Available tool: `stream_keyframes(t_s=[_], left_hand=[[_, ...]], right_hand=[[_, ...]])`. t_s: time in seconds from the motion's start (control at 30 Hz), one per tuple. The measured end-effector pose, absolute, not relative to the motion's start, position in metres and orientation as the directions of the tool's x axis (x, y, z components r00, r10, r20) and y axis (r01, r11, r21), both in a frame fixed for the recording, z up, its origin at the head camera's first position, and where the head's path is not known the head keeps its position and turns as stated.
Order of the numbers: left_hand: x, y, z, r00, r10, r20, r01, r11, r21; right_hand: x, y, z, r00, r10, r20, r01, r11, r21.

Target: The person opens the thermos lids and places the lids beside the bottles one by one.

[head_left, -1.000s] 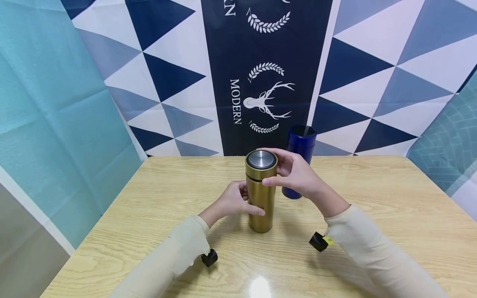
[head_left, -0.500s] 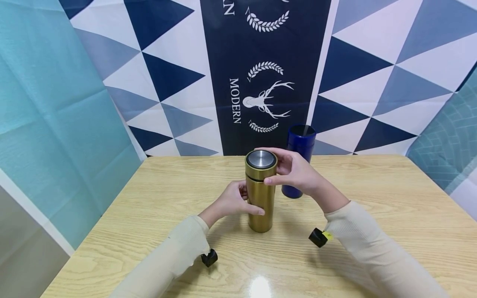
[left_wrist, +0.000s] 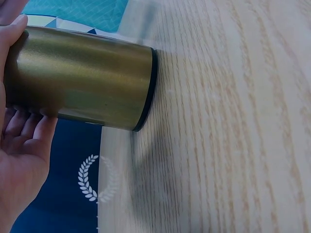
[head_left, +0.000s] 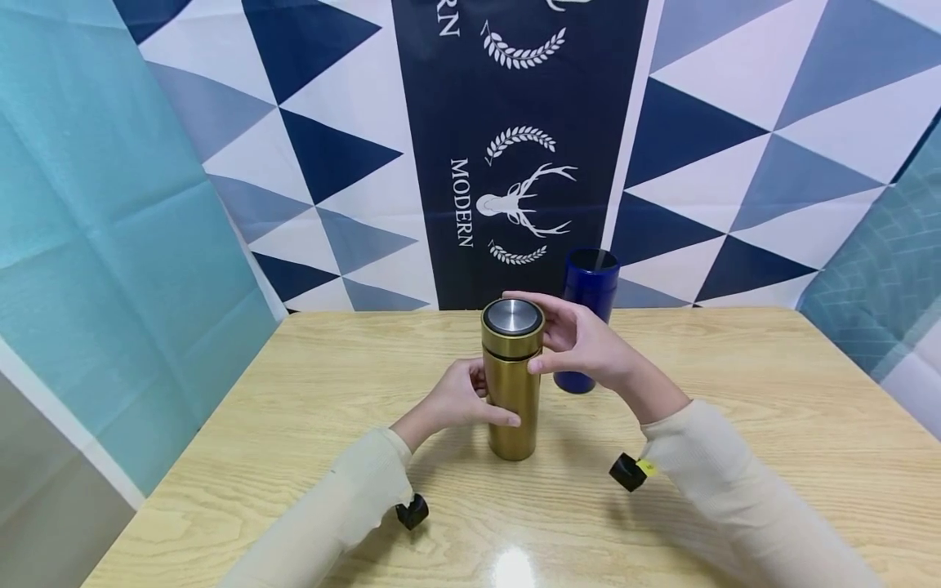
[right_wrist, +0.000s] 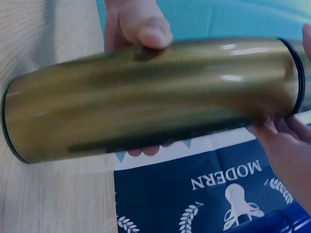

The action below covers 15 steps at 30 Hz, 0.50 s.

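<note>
A gold thermos flask (head_left: 515,384) stands upright on the wooden table, its lid (head_left: 507,345) on top with a silver disc and a dark ring. My left hand (head_left: 457,396) grips the middle of its body, thumb across the front; the fingers behind are partly hidden. Around the upper end, at the lid and the dark seam, my right hand (head_left: 591,349) holds with curled fingers and thumb. The left wrist view shows the flask's dark base rim (left_wrist: 146,92) at the tabletop. In the right wrist view both hands are on the flask (right_wrist: 194,92).
Behind my right hand stands a blue thermos flask (head_left: 590,286), partly covered by that hand. The wooden table (head_left: 331,367) ends at a patterned cloth backdrop (head_left: 353,163). Small black wrist devices (head_left: 413,512) hang under both sleeves.
My right thumb has slid slightly to the right along the lid seam. The gold flask and my left hand have stayed in place; the head view has shifted very slightly.
</note>
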<state>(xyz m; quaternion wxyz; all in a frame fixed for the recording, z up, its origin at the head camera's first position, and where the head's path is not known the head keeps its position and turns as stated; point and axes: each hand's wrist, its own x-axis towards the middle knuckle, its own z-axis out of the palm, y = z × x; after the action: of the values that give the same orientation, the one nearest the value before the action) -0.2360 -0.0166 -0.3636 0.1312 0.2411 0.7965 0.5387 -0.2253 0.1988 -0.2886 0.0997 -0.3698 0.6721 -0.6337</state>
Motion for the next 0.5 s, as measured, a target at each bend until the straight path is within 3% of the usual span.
stream_keyframes(t_s=[0.23, 0.5], left_hand=[[-0.237, -0.014, -0.363, -0.846, 0.532, 0.046, 0.236, 0.294, 0.926], [-0.24, -0.013, -0.364, -0.85, 0.524, 0.058, 0.242, 0.29, 0.926]], right_hand=[[-0.209, 0.186, -0.284, -0.858, -0.396, 0.327, -0.415, 0.16, -0.896], [-0.193, 0.171, -0.284, -0.87, -0.241, 0.431, -0.486, 0.259, -0.835]])
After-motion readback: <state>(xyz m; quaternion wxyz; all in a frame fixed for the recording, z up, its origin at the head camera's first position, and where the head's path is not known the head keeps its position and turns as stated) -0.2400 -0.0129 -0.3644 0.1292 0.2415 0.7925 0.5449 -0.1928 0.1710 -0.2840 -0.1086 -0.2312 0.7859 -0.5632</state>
